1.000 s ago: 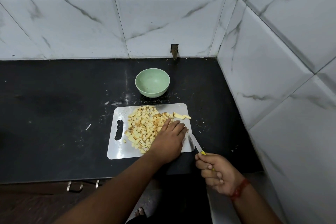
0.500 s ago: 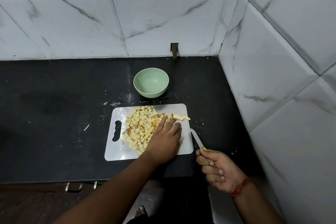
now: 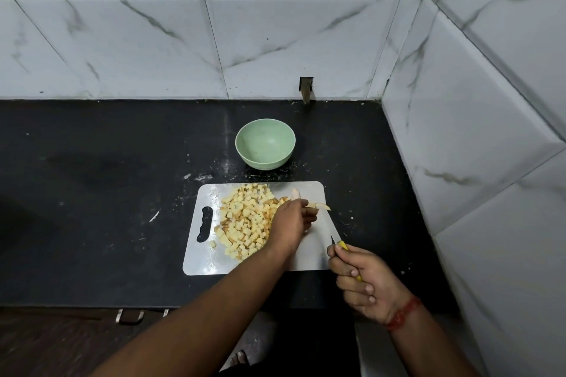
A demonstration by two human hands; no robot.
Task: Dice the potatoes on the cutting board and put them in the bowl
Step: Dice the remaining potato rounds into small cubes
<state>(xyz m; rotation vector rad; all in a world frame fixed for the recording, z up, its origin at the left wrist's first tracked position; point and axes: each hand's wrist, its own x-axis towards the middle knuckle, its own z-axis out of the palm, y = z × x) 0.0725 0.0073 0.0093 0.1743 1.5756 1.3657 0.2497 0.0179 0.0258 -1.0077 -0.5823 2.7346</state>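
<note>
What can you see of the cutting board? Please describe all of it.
The cutting board is a pale, whitish rectangle with rounded corners, plastic by its look, lying flat on the black counter in front of the green bowl. A dark handle slot is at its left end. Diced potato is piled on it.

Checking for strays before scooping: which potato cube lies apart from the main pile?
The single yellow potato cube near the white cutting board's handle slot, on the pile's left. Bare board surrounds it; the other cubes touch each other.
</note>
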